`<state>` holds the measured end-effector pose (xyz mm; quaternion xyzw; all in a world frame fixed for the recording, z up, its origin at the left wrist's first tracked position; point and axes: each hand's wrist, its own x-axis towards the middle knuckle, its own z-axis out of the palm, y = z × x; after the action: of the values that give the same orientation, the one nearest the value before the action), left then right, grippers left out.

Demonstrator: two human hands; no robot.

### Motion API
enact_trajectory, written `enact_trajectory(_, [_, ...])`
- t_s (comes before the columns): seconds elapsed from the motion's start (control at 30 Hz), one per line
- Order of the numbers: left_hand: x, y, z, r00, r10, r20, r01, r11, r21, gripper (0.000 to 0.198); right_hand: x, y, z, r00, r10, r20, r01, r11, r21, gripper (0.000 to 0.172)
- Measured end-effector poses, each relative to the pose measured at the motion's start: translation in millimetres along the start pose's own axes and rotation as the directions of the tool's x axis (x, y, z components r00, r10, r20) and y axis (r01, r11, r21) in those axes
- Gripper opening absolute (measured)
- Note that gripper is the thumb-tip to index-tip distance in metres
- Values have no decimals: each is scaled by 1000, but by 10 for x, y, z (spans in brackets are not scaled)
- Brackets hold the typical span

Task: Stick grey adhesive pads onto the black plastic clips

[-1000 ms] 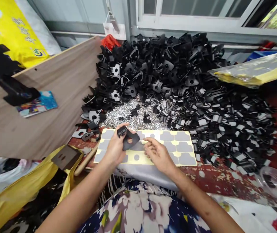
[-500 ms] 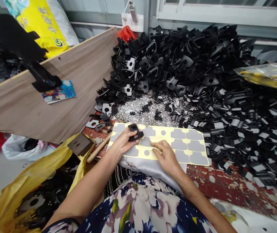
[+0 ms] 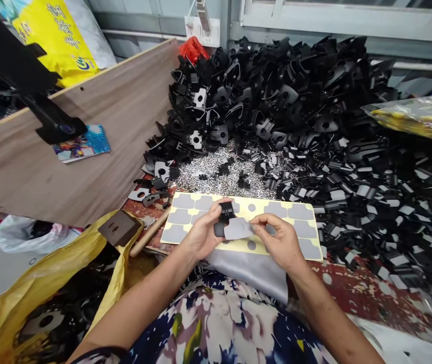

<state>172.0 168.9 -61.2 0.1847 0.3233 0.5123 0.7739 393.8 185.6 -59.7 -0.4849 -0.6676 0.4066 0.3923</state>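
Observation:
My left hand (image 3: 202, 233) is closed on a small black plastic part (image 3: 225, 218), held just above a yellow backing sheet (image 3: 248, 245) covered with several grey adhesive pads. My right hand (image 3: 282, 240) pinches one peeled grey pad (image 3: 238, 229) by its edge and holds it against the black part. Both hands hover over the near middle of the sheet, which rests on a grey cloth (image 3: 255, 270) at my lap.
A big heap of black plastic parts (image 3: 287, 101) fills the table behind, with small silver rivets (image 3: 219, 174) in front. A wooden board (image 3: 67, 146) stands at left, a yellow bag (image 3: 49, 298) of finished parts below it, and a wooden handle (image 3: 149, 237) beside the sheet.
My right hand has lifted a grey pad off the sheet and brought it up to the black part. My left hand moved slightly right and raised the part.

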Motion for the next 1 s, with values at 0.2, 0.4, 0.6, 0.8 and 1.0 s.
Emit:
enact_trajectory(0.2, [47,-114,107,997,-31,70,33,999,-40,49,-4,16,65,999,39,-22,-39,999,38,12])
enact_trajectory(0.4, [34,-128,111,995,-35,96,40,998,-53,47,-22,45,105,998,34,-48,-33,999,29,15])
enact_trajectory(0.6, [19,-130,103,996,-28,87,32,999,-43,49,-26,49,144,997,23,-68,-22,1000,14,13])
enact_trajectory(0.8, [12,-146,85,996,-33,82,34,999,-17,53,-57,98,181,997,56,-57,-56,998,10,15])
enact_trajectory(1.0, [2,-125,77,997,-33,63,33,999,-1,53,-111,73,209,997,-4,-78,1,999,-42,13])
